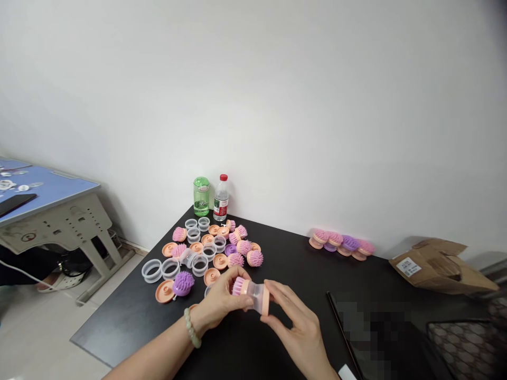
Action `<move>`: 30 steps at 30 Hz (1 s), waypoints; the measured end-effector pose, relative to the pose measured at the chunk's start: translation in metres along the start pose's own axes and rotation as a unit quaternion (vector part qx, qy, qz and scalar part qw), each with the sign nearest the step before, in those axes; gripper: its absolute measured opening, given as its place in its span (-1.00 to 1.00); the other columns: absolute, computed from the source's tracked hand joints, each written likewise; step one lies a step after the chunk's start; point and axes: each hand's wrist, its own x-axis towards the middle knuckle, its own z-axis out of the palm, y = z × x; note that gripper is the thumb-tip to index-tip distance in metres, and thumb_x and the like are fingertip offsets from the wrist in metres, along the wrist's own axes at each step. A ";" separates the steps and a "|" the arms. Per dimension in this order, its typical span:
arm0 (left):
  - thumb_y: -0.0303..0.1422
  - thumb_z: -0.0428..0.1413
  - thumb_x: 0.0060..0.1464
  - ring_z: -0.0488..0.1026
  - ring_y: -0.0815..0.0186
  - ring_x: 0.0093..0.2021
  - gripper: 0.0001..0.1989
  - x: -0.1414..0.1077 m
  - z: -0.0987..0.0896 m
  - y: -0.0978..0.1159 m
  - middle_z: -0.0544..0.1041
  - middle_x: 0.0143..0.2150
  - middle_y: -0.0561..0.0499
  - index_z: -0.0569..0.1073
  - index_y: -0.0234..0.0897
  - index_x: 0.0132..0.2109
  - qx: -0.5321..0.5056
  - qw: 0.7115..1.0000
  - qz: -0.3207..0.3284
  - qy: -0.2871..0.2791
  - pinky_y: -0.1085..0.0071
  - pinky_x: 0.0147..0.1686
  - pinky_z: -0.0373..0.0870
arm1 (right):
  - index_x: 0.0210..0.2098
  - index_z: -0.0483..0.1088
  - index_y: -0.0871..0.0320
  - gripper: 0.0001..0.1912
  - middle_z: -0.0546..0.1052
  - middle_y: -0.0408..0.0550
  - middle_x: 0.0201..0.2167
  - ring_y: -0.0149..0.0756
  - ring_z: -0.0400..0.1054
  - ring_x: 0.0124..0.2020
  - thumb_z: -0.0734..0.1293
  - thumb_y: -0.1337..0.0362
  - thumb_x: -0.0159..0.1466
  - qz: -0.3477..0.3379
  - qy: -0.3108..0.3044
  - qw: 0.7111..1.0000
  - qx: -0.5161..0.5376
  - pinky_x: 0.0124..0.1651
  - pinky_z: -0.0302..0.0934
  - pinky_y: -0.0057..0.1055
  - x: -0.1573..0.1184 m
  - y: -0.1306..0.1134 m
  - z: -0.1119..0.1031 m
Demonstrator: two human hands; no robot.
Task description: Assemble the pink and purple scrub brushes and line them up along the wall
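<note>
Between my two hands, above the black table, is a small scrub brush [257,296] with pink bristles, a clear middle and a peach cap, tilted on its side. My left hand [226,298], with a bead bracelet at the wrist, grips the bristle end. Thumb and fingers of my right hand [295,322] pinch the peach cap. Left of my hands lie loose parts: pink brush heads [254,258], a purple brush head [183,283], clear rings [151,271] and peach caps [165,291]. My left hand partly covers some parts beneath it.
Assembled brushes [335,240] stand in a row along the wall. A green bottle [201,196] and a red-capped water bottle [221,198] stand at the back corner. At right are a brown paper bag [439,266] and a black mesh basket [463,343]. A blue table [59,187] stands left.
</note>
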 end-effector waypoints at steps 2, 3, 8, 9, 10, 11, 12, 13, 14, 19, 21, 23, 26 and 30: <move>-0.08 0.44 -0.23 0.30 0.45 -0.48 -0.45 0.001 0.000 -0.003 0.41 -0.40 0.11 0.36 -0.27 -0.24 -0.011 1.000 -0.006 -0.004 0.53 -0.50 0.28 | 0.15 0.47 -0.03 -0.60 0.61 0.03 -0.01 -0.09 0.56 -0.03 0.40 0.22 0.32 -0.015 -0.005 1.000 0.000 0.00 0.52 -0.23 0.001 -0.001 -0.001; -0.06 0.44 -0.23 0.31 0.46 -0.49 -0.44 0.001 0.000 -0.004 0.41 -0.42 0.11 0.36 -0.28 -0.24 -0.017 1.000 -0.009 -0.004 0.53 -0.51 0.29 | 0.16 0.47 -0.03 -0.60 0.61 0.03 0.00 -0.09 0.55 -0.02 0.39 0.24 0.33 -0.021 -0.008 1.000 -0.001 0.00 0.52 -0.22 0.002 -0.001 -0.001; -0.01 0.42 -0.23 0.35 0.45 -0.54 -0.44 0.001 0.001 -0.006 0.41 -0.48 0.13 0.35 -0.29 -0.29 -0.030 0.999 -0.028 -0.004 0.57 -0.61 0.30 | 0.16 0.46 -0.06 -0.58 0.60 0.01 0.03 -0.13 0.54 0.01 0.33 0.38 0.35 -0.055 -0.019 0.998 -0.008 0.01 0.52 -0.24 0.005 -0.002 -0.004; 0.00 0.42 -0.22 0.38 0.45 -0.55 -0.44 0.001 0.001 -0.006 0.43 -0.49 0.12 0.34 -0.29 -0.30 -0.034 0.999 -0.036 -0.007 0.58 -0.62 0.30 | 0.16 0.45 -0.07 -0.56 0.59 0.01 0.03 -0.14 0.53 0.02 0.30 0.42 0.35 -0.065 -0.023 0.998 -0.006 0.00 0.52 -0.25 0.005 -0.002 -0.004; 0.01 0.41 -0.22 0.40 0.43 -0.56 -0.43 0.001 0.001 -0.007 0.45 -0.50 0.10 0.34 -0.29 -0.30 -0.039 0.998 -0.044 -0.011 0.59 -0.64 0.29 | 0.16 0.45 -0.07 -0.54 0.59 0.02 0.04 -0.15 0.52 0.03 0.28 0.46 0.35 -0.077 -0.027 0.997 -0.003 0.00 0.52 -0.26 0.005 -0.003 -0.005; 0.03 0.40 -0.21 0.43 0.41 -0.57 -0.43 0.001 0.001 -0.008 0.47 -0.51 0.08 0.33 -0.29 -0.31 -0.047 0.997 -0.055 -0.016 0.59 -0.66 0.29 | 0.16 0.45 -0.07 -0.52 0.58 0.02 0.05 -0.15 0.51 0.05 0.27 0.50 0.35 -0.091 -0.031 0.995 0.001 0.00 0.52 -0.26 0.006 -0.003 -0.006; 0.05 0.39 -0.20 0.45 0.40 -0.58 -0.42 0.001 0.001 -0.009 0.49 -0.53 0.06 0.33 -0.29 -0.31 -0.057 0.996 -0.066 -0.023 0.60 -0.68 0.27 | 0.16 0.45 -0.07 -0.50 0.57 0.03 0.07 -0.15 0.50 0.07 0.25 0.53 0.35 -0.106 -0.033 0.994 0.005 0.00 0.51 -0.25 0.006 -0.004 -0.007; 0.07 0.38 -0.19 0.45 0.39 -0.60 -0.41 0.002 0.001 -0.011 0.50 -0.54 0.05 0.32 -0.29 -0.31 -0.067 0.994 -0.079 -0.031 0.61 -0.70 0.26 | 0.15 0.45 -0.07 -0.49 0.56 0.04 0.08 -0.15 0.48 0.09 0.24 0.55 0.35 -0.119 -0.035 0.992 0.010 0.01 0.51 -0.23 0.007 -0.005 -0.008; 0.09 0.37 -0.19 0.45 0.39 -0.62 -0.40 0.002 0.000 -0.013 0.51 -0.55 0.04 0.32 -0.28 -0.31 -0.077 0.992 -0.092 -0.038 0.62 -0.73 0.23 | 0.15 0.45 -0.07 -0.48 0.55 0.04 0.09 -0.13 0.46 0.12 0.23 0.56 0.35 -0.130 -0.039 0.991 0.016 0.02 0.50 -0.21 0.007 -0.007 -0.008; 0.14 0.33 -0.16 0.34 0.46 -0.73 -0.40 0.004 -0.003 -0.021 0.43 -0.65 0.09 0.31 -0.28 -0.36 -0.108 0.983 -0.131 -0.066 0.67 -0.82 0.09 | 0.17 0.41 -0.09 -0.50 0.52 0.00 0.13 -0.09 0.37 0.23 0.21 0.54 0.38 -0.156 -0.084 0.983 0.042 0.09 0.47 -0.11 0.008 -0.011 -0.010; 0.15 0.32 -0.15 0.32 0.48 -0.73 -0.41 0.004 -0.003 -0.021 0.42 -0.66 0.10 0.30 -0.28 -0.37 -0.114 0.982 -0.131 -0.069 0.66 -0.81 0.08 | 0.20 0.38 -0.07 -0.46 0.50 0.02 0.15 -0.09 0.35 0.23 0.21 0.58 0.37 -0.160 -0.084 0.983 0.027 0.09 0.46 -0.12 0.005 -0.010 -0.009; 0.13 0.32 -0.15 0.34 0.47 -0.70 -0.41 0.003 -0.002 -0.018 0.43 -0.63 0.11 0.30 -0.27 -0.35 -0.113 0.984 -0.123 -0.061 0.65 -0.78 0.13 | 0.25 0.33 -0.04 -0.42 0.49 0.06 0.15 -0.10 0.38 0.20 0.20 0.59 0.36 -0.147 -0.072 0.986 -0.005 0.08 0.46 -0.15 0.002 -0.006 -0.007; 0.02 0.39 -0.17 0.35 0.49 -0.62 -0.44 0.001 0.000 -0.012 0.44 -0.53 0.12 0.33 -0.28 -0.31 -0.085 0.993 -0.082 -0.030 0.62 -0.68 0.23 | 0.26 0.31 0.02 -0.53 0.53 0.09 0.06 -0.10 0.47 0.06 0.28 0.43 0.39 -0.107 -0.049 0.992 -0.052 0.03 0.48 -0.18 -0.003 -0.001 -0.003; -0.12 0.45 -0.23 0.30 0.48 -0.50 -0.46 0.000 0.002 -0.005 0.41 -0.44 0.13 0.35 -0.29 -0.26 -0.048 0.998 -0.028 -0.020 0.59 -0.56 0.27 | 0.17 0.38 0.10 -0.60 0.58 0.09 -0.07 -0.10 0.53 -0.08 0.37 0.19 0.36 -0.088 -0.014 0.993 -0.081 -0.02 0.51 -0.22 -0.005 0.002 0.001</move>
